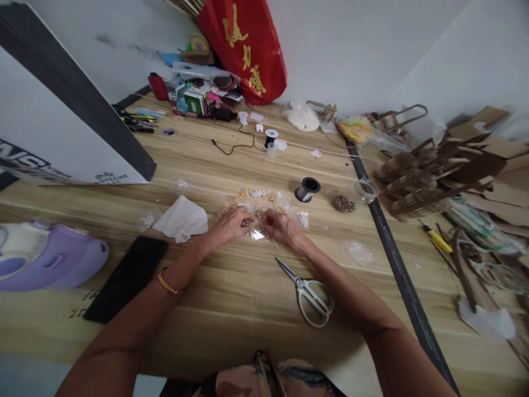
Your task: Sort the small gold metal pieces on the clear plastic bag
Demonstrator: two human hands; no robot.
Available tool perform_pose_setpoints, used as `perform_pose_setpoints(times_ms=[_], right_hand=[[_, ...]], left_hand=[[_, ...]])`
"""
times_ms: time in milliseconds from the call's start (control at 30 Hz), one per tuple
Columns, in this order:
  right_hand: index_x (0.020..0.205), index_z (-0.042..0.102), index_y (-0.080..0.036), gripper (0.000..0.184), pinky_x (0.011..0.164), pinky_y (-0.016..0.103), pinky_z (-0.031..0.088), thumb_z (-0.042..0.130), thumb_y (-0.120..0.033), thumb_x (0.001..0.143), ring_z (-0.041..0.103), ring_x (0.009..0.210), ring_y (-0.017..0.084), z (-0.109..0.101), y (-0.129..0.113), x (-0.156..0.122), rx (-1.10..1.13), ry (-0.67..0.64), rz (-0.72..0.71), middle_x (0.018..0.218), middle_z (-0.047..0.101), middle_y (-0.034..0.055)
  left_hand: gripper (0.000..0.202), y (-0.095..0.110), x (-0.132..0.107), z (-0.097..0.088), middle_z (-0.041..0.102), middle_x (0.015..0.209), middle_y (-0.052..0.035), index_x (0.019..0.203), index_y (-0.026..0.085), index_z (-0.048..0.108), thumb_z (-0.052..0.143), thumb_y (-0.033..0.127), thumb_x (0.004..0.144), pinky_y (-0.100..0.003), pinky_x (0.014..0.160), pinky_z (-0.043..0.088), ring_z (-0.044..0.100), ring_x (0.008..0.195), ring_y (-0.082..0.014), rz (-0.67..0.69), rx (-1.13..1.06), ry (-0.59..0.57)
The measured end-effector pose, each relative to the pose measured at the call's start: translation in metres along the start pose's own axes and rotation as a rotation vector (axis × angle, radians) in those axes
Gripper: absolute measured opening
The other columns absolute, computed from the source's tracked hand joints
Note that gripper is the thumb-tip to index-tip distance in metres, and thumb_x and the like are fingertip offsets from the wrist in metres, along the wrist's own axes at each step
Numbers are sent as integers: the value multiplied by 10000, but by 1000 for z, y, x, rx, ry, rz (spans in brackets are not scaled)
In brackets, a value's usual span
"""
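Small gold and silver jewellery findings (244, 193) lie in a heap, some of them in small clear bags, on the wooden table. My left hand (232, 225) is at the heap's left side, its fingers curled together among the pieces. Opposite it, my right hand (281, 226) has its fingers bent in a pinch; whatever either hand holds is too small to make out. Close to my right forearm lies a pair of scissors (308, 295) with white handles. A spool of wire (307, 189) stands beyond the right hand, and a white sheet of paper (183, 219) lies left of the heap.
A black phone (127, 278) and a purple-and-white device (53, 256) are on the left, below a large box (70, 105). Small brown baskets (413, 182) crowd the right, near a yellow cutter (436, 238). A red bag (252, 49) stands at the back.
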State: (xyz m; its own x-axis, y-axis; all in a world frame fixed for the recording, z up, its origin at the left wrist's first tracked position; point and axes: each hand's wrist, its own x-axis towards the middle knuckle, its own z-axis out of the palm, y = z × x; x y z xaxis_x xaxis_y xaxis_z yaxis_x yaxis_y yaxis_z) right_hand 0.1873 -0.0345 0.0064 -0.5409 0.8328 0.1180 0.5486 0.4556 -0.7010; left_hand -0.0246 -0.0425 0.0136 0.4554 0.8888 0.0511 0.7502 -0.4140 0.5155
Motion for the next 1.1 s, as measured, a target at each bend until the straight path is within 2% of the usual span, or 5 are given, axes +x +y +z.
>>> perform_pose_setpoints(times_ms=[133, 367, 600, 867, 1100], right_hand=[[862, 609, -178, 125, 583, 228, 413, 636, -273, 786, 552, 635, 116, -10, 7, 8, 287, 22, 131, 720, 618, -13], [836, 599, -167, 294, 528, 229, 368, 728, -411, 735, 481, 561, 92, -25, 7, 13, 572, 82, 127, 666, 551, -32], [815, 594, -184, 286, 515, 228, 376, 724, -434, 764, 503, 560, 99, -23, 0, 7, 652, 137, 138, 662, 592, -23], [807, 621, -188, 375, 591, 277, 493, 714, -547, 748, 647, 622, 155, -19, -2, 0, 690, 73, 193, 707, 702, 25], [860, 655, -176, 370, 540, 235, 445, 735, -512, 729, 562, 599, 112, -23, -1, -1, 599, 162, 192, 709, 651, -1]], left_hand=[[176, 1, 6, -2, 705, 932, -75, 937, 167, 748, 606, 196, 836, -337, 864, 494, 641, 928, -214, -10, -158, 85], [240, 3, 18, 3, 714, 754, -45, 865, 127, 720, 581, 323, 856, -260, 659, 501, 648, 699, -157, -46, -680, 108], [259, 6, 20, 14, 699, 669, -33, 724, 129, 716, 641, 362, 808, -234, 603, 476, 617, 611, -131, -54, -749, 141], [392, 9, 17, 17, 727, 709, -59, 749, 122, 723, 655, 506, 789, -228, 566, 494, 614, 586, -124, -172, -959, 170], [344, 7, 15, 19, 715, 699, -48, 725, 128, 701, 676, 466, 785, -230, 599, 502, 625, 603, -123, -96, -905, 181]])
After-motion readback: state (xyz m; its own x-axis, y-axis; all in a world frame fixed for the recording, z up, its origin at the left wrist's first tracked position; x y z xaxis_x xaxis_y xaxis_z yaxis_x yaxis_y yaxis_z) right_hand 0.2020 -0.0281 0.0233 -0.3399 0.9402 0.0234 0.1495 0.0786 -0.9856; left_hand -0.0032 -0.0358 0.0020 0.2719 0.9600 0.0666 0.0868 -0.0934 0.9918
